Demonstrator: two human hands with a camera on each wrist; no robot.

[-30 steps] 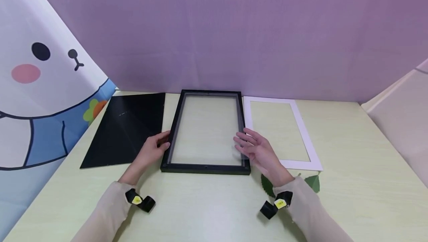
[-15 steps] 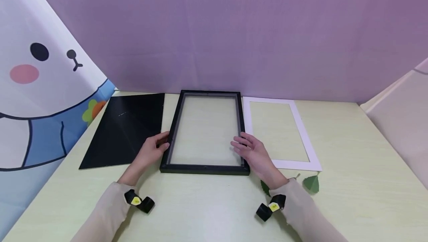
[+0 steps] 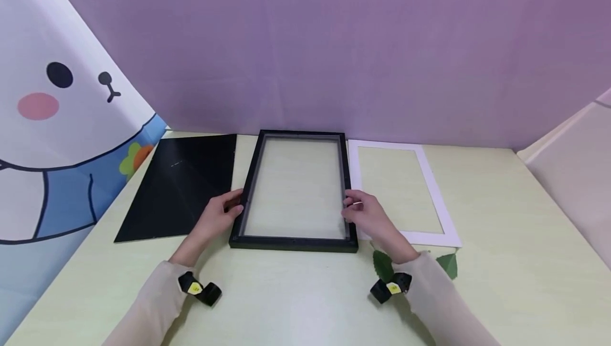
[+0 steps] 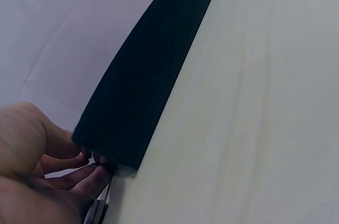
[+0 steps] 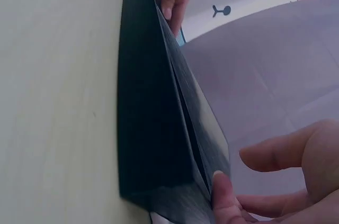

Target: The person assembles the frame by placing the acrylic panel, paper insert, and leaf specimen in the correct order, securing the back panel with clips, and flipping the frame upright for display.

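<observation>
Both my hands grip the black frame: left hand on its left rail, right hand on its right. It lies mid-table, between a black board and a white mat.

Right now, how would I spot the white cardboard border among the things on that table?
Start at the pale green table under the purple backdrop and find the black frame held by both hands. Just right of it lies the white mat, flat, the only white piece, with a rectangular opening showing table.

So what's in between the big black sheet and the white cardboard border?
The black picture frame lies between the black sheet and the white border, seen from the head view.
</observation>
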